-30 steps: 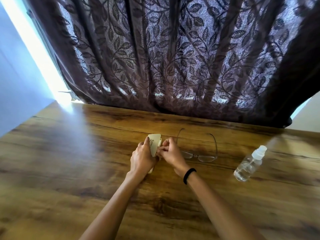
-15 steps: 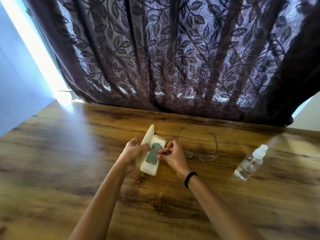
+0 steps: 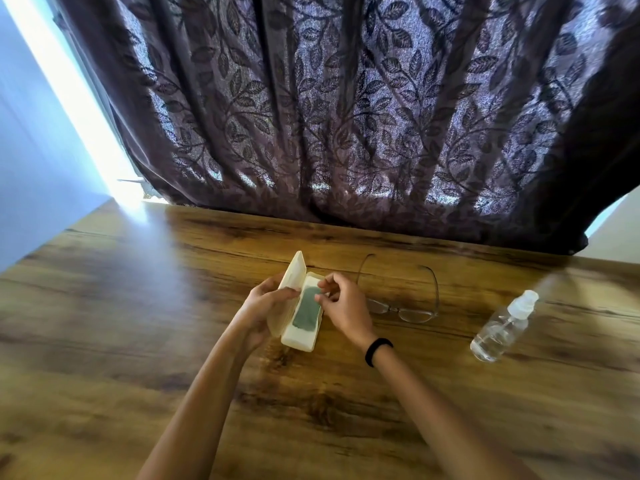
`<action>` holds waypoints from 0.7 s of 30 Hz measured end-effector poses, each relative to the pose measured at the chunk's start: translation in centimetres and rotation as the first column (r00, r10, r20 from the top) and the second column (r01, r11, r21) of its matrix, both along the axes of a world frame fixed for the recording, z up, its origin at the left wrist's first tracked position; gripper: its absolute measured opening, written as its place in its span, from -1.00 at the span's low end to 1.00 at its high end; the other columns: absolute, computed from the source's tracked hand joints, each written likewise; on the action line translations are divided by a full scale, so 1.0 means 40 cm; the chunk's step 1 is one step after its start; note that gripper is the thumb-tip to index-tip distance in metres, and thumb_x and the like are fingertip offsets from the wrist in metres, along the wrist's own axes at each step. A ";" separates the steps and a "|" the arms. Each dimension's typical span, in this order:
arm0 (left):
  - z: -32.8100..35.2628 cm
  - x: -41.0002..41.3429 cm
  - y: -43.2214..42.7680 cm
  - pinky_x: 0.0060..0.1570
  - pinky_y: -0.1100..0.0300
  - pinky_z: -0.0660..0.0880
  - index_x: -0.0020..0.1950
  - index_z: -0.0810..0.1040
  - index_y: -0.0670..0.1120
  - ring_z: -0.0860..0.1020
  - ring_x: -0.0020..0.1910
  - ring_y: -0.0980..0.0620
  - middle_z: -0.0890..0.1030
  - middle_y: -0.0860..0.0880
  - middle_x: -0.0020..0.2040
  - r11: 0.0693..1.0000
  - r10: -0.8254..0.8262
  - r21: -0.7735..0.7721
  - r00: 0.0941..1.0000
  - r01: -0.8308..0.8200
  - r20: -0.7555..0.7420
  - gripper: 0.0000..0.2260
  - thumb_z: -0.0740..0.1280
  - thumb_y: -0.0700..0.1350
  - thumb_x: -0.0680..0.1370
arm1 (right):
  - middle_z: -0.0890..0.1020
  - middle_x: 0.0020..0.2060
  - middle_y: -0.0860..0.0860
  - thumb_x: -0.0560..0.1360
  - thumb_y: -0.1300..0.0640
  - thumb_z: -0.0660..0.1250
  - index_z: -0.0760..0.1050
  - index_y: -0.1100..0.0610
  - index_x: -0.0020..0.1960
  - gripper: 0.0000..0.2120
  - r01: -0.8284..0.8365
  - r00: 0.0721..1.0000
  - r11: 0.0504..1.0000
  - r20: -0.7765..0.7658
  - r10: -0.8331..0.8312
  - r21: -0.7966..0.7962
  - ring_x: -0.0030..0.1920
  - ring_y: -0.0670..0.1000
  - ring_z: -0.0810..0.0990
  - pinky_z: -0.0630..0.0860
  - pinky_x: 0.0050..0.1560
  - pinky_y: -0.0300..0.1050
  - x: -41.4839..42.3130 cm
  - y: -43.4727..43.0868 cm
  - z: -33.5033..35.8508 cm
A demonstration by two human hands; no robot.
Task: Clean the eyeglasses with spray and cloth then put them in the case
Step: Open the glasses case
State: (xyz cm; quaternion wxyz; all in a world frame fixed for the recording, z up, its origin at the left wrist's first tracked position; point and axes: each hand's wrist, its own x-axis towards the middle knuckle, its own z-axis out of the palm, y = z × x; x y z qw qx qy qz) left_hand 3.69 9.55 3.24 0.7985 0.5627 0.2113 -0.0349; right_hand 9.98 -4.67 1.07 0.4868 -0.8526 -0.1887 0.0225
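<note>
Since a second ago the case (image 3: 300, 336) has gone from nearly closed to swung open, and my view of the right hand (image 3: 343, 306) has it shifted up to the far end of the cloth (image 3: 306, 311).

That cream case lies on the table (image 3: 138, 341) near the middle, long side running away from me. The left hand (image 3: 263, 306) grips the case by its lid (image 3: 294, 271), thumb over the lid's inner edge and fingers behind it, holding it raised on the left side. Inside the base lies the grey-green cloth, flat and filling most of the tray. The right hand has curled fingers at the cloth's far edge, thumb tip touching the rim there. I cannot tell whether it actually pinches the cloth. A black band (image 3: 377, 349) circles that wrist.

Just right of the right hand, the eyeglasses (image 3: 415, 315) lie on the table, lenses toward me and both temples unfolded, pointing toward the curtain. The near-left lens is partly hidden behind the right hand. They are outside the case and apart from it.

Farther right, well apart from the glasses, stands a clear spray bottle (image 3: 498, 330) with a white nozzle and liquid in its lower part.

Behind the table's far edge hangs a dark leaf-patterned curtain (image 3: 346, 116), with a pale wall (image 3: 34, 150) at left.
</note>
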 end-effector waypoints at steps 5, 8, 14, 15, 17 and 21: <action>0.003 0.002 -0.006 -0.40 0.19 0.54 0.21 0.46 -0.14 0.59 -0.18 -0.05 0.60 -0.13 -0.07 1.000 0.012 0.013 1.000 -0.012 -0.003 -0.69 0.36 -0.24 0.48 | 0.54 0.03 0.06 0.53 0.20 0.26 0.53 0.20 0.06 -0.85 0.004 0.975 0.953 0.212 0.064 -0.304 0.02 0.02 0.54 0.51 0.02 -0.14 0.024 0.040 0.008; 0.006 0.000 -0.007 -0.38 0.17 0.55 0.26 0.43 -0.15 0.59 -0.16 -0.07 0.60 -0.14 -0.04 1.000 0.013 0.016 1.000 -0.013 -0.001 -0.64 0.36 -0.25 0.48 | 0.50 -0.01 0.08 0.55 0.20 0.22 0.52 0.20 0.00 -0.87 0.017 0.960 0.890 0.258 0.114 -0.455 -0.03 0.08 0.53 0.49 -0.07 -0.07 0.032 0.054 0.011; 0.005 -0.002 -0.008 -0.32 0.14 0.55 0.34 0.36 -0.14 0.58 -0.06 -0.09 0.57 -0.15 0.07 0.998 0.006 0.061 1.000 -0.006 0.003 -0.57 0.35 -0.23 0.49 | 0.47 0.10 0.13 0.54 0.24 0.24 0.51 0.21 0.05 -0.87 0.012 0.968 0.837 0.216 0.128 -0.547 0.04 0.13 0.54 0.53 0.01 -0.02 0.031 0.064 0.015; 0.005 -0.003 -0.009 -0.34 0.15 0.55 0.34 0.35 -0.13 0.58 -0.06 -0.09 0.57 -0.15 0.07 0.998 0.008 0.065 1.000 -0.008 0.004 -0.56 0.35 -0.23 0.49 | 0.48 0.10 0.13 0.54 0.24 0.25 0.51 0.21 0.04 -0.88 0.014 0.968 0.842 0.219 0.124 -0.539 0.04 0.12 0.54 0.53 0.00 -0.02 0.030 0.063 0.015; 0.005 -0.004 -0.008 -0.36 0.19 0.54 0.36 0.34 -0.13 0.58 -0.05 -0.08 0.56 -0.14 0.08 0.996 0.021 0.088 1.000 -0.021 0.004 -0.55 0.36 -0.22 0.49 | 0.49 0.07 0.11 0.53 0.23 0.25 0.51 0.20 0.01 -0.90 0.021 0.968 0.863 0.225 0.108 -0.505 0.01 0.10 0.54 0.52 -0.02 -0.05 0.030 0.059 0.016; 0.006 -0.001 -0.001 -0.26 0.21 0.50 0.38 0.33 -0.11 0.55 -0.02 -0.03 0.52 -0.11 0.17 0.971 0.062 0.231 0.998 -0.065 0.021 -0.52 0.38 -0.17 0.49 | 0.56 -0.03 0.07 0.49 0.18 0.32 0.54 0.17 -0.09 -0.94 0.008 0.980 0.927 0.186 0.067 -0.374 -0.09 0.03 0.56 0.55 -0.09 -0.07 0.033 0.046 0.034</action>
